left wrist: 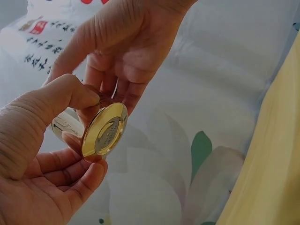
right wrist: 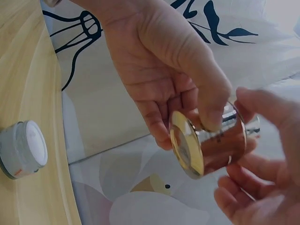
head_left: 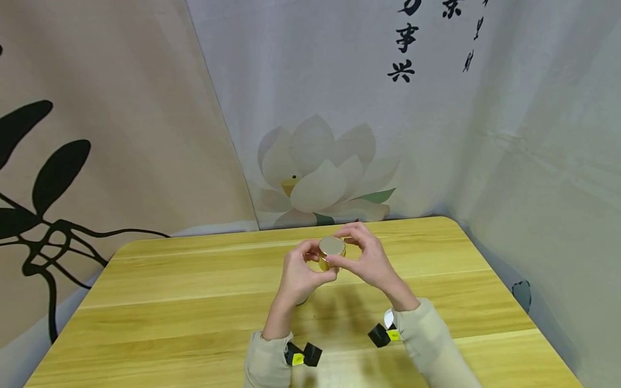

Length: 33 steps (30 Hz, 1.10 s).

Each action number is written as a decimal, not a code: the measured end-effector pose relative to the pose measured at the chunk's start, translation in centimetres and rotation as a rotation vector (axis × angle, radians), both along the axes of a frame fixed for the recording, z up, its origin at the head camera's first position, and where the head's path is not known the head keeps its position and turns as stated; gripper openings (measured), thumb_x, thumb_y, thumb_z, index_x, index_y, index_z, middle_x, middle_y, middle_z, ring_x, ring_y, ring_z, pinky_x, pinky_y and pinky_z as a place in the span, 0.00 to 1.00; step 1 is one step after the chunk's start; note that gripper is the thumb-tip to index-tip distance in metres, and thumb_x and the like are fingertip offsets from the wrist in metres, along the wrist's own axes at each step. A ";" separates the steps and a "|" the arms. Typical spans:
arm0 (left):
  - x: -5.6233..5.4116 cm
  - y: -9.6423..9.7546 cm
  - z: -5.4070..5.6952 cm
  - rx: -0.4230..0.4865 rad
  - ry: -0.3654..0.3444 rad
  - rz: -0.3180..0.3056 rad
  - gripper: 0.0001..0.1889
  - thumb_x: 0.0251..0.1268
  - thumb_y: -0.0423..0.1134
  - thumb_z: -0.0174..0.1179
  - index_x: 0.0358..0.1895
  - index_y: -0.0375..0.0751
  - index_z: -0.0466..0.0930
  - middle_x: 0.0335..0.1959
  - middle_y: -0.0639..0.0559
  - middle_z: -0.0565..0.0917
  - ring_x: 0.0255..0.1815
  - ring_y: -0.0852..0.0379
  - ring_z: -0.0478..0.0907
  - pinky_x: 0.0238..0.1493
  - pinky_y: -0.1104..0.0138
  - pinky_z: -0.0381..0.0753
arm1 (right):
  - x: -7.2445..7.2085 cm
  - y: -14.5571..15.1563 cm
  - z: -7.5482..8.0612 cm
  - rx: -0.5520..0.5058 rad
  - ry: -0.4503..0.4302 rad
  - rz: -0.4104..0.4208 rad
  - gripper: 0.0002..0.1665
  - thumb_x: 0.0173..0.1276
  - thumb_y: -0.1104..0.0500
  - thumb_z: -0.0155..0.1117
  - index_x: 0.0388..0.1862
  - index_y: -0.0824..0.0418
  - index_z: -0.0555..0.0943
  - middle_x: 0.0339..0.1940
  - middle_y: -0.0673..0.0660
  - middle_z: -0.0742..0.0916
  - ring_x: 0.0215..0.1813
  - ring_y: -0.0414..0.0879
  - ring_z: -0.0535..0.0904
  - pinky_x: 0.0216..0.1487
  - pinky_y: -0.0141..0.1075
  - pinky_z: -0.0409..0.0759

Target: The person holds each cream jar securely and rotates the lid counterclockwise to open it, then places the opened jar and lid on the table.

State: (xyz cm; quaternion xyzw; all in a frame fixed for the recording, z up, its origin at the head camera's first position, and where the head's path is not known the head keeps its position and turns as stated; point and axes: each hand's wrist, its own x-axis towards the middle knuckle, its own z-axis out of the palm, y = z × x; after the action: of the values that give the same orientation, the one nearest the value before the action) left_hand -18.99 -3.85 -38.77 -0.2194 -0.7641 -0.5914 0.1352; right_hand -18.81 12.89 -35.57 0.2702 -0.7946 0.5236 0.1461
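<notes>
Both hands hold a shiny gold cosmetic jar up over the table. A greyish round top with a gold rim faces up in the head view. My left hand pinches it from the left, thumb on one side and fingers on the other. From the right, my right hand grips the upper part between thumb and fingers. A flat gold base with small raised or printed lettering shows in the left wrist view. Mirror-like sides reflect the fingers in the right wrist view.
A frosted glass jar with a white top stands on the wooden table, mostly hidden behind the left wrist in the head view. A white round thing shows beside the right cuff. Printed curtains hang behind the table.
</notes>
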 end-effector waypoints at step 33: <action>2.1 0.0 3.4 -0.008 -0.023 -0.012 0.19 0.39 0.23 0.68 0.41 0.25 0.79 0.33 0.40 0.81 0.33 0.43 0.75 0.38 0.65 0.76 | -0.6 0.2 -1.1 0.005 -0.052 0.017 0.29 0.54 0.63 0.72 0.55 0.63 0.73 0.53 0.59 0.76 0.57 0.51 0.71 0.58 0.51 0.70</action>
State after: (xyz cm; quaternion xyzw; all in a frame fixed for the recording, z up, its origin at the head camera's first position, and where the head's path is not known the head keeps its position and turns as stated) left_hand -16.87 -3.82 -35.37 -0.2178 -0.7665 -0.5918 0.1220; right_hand -19.38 13.04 -36.68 0.2636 -0.7973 0.5296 0.1201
